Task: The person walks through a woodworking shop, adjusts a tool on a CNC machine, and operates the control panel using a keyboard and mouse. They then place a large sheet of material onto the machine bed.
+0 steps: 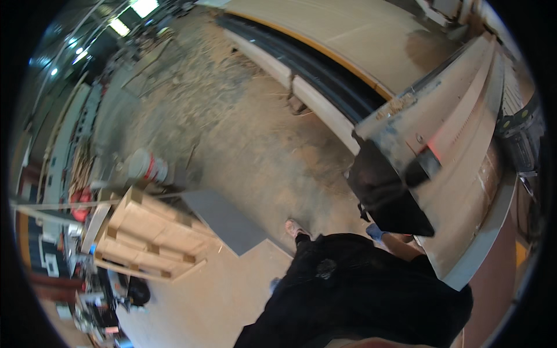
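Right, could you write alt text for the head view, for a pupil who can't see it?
A person in black clothing stands on a dusty workshop floor, blue-gloved right hand near a black flap at a tan-topped machine; whether it holds anything is unclear. A grey panel and a wooden pallet are to the left.

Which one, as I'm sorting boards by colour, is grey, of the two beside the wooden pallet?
The grey board, just right of the wooden pallet in the picture; the other, the tan board, lies nearer the person's black clothes.
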`<state>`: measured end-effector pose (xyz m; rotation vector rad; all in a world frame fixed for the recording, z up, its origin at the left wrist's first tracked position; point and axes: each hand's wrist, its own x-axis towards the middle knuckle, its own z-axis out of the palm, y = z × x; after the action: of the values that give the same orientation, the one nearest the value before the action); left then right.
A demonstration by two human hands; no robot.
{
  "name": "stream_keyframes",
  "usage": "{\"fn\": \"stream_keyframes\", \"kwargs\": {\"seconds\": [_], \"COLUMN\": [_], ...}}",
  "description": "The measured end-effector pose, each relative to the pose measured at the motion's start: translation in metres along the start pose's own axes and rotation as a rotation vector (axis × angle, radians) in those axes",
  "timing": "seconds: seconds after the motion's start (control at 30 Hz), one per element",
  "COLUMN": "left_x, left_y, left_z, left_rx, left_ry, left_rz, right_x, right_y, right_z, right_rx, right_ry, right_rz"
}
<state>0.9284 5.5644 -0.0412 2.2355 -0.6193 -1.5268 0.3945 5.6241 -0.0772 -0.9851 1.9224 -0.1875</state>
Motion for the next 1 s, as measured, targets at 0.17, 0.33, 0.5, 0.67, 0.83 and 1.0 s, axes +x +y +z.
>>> {"fn": "stream_keyframes", "kwargs": {"seconds": [0.17,0.33,0.5,0.67,0.83,1.0], "left_x": [0.135,0.240,0.219,0.277,0.373,0.493], "left_y": [0.238,0.507,0.701,0.823,0.829,0.754], "left_z": [-0.061,-0.027,0.080,0.097,0.005,-0.052], "left_rx": [-0.043,0.172,-0.082,-0.011,-0.314,0.011], "left_ry": [-0.121,-0.176,-0.341,-0.362,-0.206,0.113], "left_rz": [0.097,0.401,0.657,0.795,0.364,0.082], "right_x": [0.030,0.051,0.105,0.271,0.420,0.523], "right_y": [-0.025,-0.140,-0.258,-0.298,-0.463,-0.658], "right_z": [0.043,0.078,0.036,-0.068,-0.211,-0.287], "right_rx": [0.756,0.206,0.180,-0.102,0.117,0.188], "right_ry": [0.477,0.189,0.057,0.066,0.344,0.281], "right_rz": [0.481,0.384,0.252,0.304,0.378,-0.010]}}
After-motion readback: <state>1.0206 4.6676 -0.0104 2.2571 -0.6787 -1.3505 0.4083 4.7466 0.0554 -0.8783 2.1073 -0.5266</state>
